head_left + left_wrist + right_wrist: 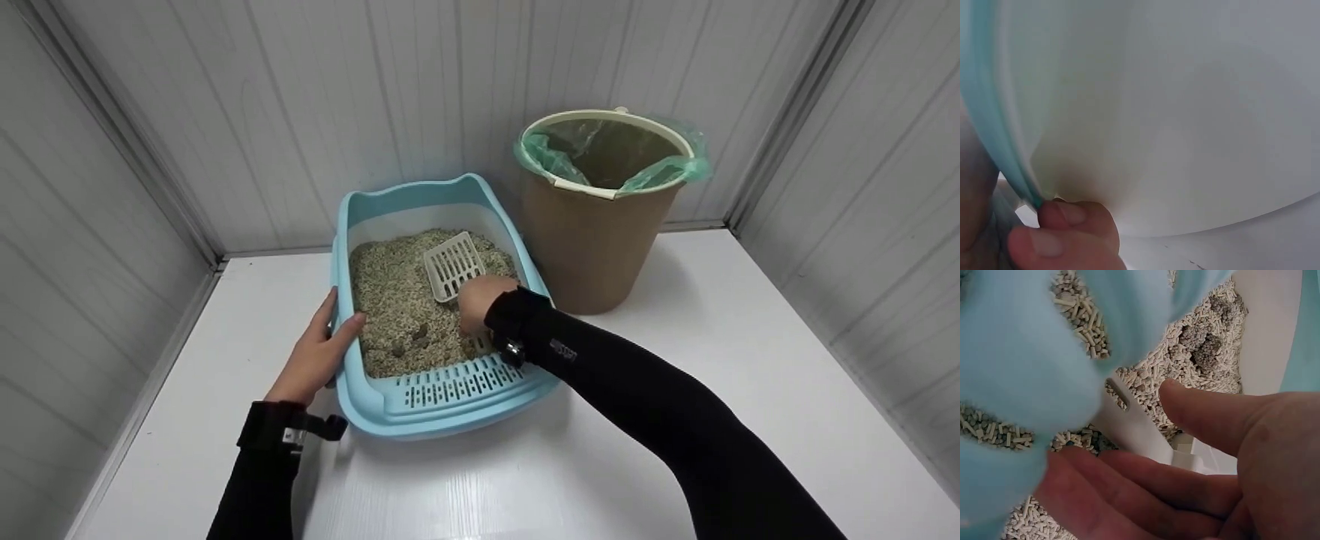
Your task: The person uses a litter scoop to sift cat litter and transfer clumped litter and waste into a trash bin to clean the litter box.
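A blue and white litter box point(367, 202), filled with pelleted cat litter point(397, 277), stands on the white surface. My left hand point(319, 356) grips its left rim, thumb over the top and fingers outside; in the left wrist view the fingertips point(1072, 236) sit at the blue edge. Over the litter, my right hand point(484, 300) holds a pale slotted litter scoop point(450, 262) by its handle point(1134, 430). The scoop's head points toward the back, resting on or just above the litter. Dark clumps point(1202, 346) lie in the litter near the front left.
Behind and right of the box stands a brown trash bin point(592, 240) lined with a green plastic bag point(660, 172). Grey panel walls point(300, 112) close in the back and both sides. A slotted blue ledge point(457, 386) spans the box's front.
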`<state>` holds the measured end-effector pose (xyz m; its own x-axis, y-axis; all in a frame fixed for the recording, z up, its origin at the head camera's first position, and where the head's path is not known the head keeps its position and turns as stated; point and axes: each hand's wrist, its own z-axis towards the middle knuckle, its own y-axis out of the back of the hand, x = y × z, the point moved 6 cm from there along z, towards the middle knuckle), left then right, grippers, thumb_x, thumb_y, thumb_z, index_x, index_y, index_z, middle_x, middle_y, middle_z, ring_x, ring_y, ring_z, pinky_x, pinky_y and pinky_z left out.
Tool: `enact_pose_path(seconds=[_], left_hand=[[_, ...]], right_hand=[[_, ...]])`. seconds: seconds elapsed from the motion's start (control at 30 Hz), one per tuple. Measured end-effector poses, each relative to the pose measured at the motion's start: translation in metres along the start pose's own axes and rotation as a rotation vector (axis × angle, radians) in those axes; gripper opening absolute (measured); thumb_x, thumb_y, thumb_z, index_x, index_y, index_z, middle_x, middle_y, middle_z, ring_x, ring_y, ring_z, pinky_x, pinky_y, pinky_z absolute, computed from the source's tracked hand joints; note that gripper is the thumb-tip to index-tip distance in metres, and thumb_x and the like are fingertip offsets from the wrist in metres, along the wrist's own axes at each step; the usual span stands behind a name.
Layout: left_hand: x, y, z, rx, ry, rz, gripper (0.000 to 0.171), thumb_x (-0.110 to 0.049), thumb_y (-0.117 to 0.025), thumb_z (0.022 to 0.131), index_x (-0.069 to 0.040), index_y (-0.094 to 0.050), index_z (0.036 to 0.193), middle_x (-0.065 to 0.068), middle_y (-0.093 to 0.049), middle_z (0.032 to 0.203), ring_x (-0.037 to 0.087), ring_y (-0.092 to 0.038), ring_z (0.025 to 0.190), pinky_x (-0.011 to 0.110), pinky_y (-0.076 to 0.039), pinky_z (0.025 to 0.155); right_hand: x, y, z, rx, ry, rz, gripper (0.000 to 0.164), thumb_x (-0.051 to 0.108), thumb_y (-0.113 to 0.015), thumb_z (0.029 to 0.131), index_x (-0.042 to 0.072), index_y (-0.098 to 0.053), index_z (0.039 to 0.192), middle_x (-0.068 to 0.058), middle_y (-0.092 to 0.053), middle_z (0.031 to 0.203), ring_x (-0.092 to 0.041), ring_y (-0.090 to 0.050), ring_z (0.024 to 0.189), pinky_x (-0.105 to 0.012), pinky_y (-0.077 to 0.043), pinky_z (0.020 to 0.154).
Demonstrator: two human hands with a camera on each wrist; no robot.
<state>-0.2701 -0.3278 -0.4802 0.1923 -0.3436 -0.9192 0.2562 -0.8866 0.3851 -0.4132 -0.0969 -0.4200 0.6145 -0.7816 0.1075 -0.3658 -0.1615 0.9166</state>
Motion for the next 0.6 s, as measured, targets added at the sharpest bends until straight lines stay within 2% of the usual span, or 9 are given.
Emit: enact_pose_path(seconds=[0.1,0.2,0.33,0.5,0.6], left_hand=[[0.0008,-0.0006,0.0007,-0.001,0.009,-0.015,0.103,-0.074,-0.061,0.106,-0.038,-0.001,0.181,0.032,-0.026,0.177,0.047,-0.065,0.128,0.048,-0.063,0.081],[0.0025,0.0001,0.001,-0.001,0.013,-0.027,0.103,-0.074,-0.062,0.105,-0.039,-0.001,0.181,0.033,-0.027,0.176,0.049,-0.065,0.129,0.051,-0.064,0.08],[0.0025,0.0002,0.0011,0.003,0.008,-0.025,0.103,-0.073,-0.061,0.106,-0.038,0.001,0.181,0.032,-0.024,0.178,0.051,-0.063,0.133,0.053,-0.064,0.081],[0.0023,0.0001,0.0014,0.001,0.005,-0.024,0.103,-0.072,-0.062,0.107,-0.038,0.0,0.181,0.031,-0.019,0.179,0.052,-0.062,0.134,0.055,-0.063,0.083],[0.002,-0.0011,0.0015,0.001,0.004,-0.015,0.101,-0.069,-0.062,0.108,-0.037,0.001,0.181,0.03,-0.016,0.181,0.052,-0.058,0.14,0.056,-0.061,0.09]], right_hand=[[-0.002,-0.0009,0.0048,0.022,-0.005,0.036,0.05,0.029,-0.082,0.105,0.021,-0.058,0.062,0.001,-0.052,0.067,-0.018,-0.039,0.057,-0.036,-0.035,0.062],[-0.0027,-0.0012,0.0063,0.039,0.0,0.062,0.048,0.031,-0.083,0.105,0.021,-0.061,0.063,0.001,-0.055,0.065,-0.018,-0.045,0.058,-0.037,-0.039,0.066],[-0.0037,0.0001,0.0032,0.047,0.016,0.061,0.047,0.03,-0.082,0.106,0.021,-0.063,0.064,0.0,-0.057,0.065,-0.02,-0.049,0.061,-0.039,-0.041,0.07],[-0.0041,0.0018,0.0027,0.036,0.018,0.05,0.054,0.022,-0.081,0.105,0.021,-0.051,0.06,0.002,-0.043,0.061,-0.018,-0.038,0.059,-0.038,-0.035,0.065],[-0.0055,0.0016,0.003,0.035,0.017,0.078,0.055,0.016,-0.075,0.107,0.022,-0.048,0.06,0.002,-0.038,0.06,-0.018,-0.031,0.058,-0.038,-0.031,0.065]])
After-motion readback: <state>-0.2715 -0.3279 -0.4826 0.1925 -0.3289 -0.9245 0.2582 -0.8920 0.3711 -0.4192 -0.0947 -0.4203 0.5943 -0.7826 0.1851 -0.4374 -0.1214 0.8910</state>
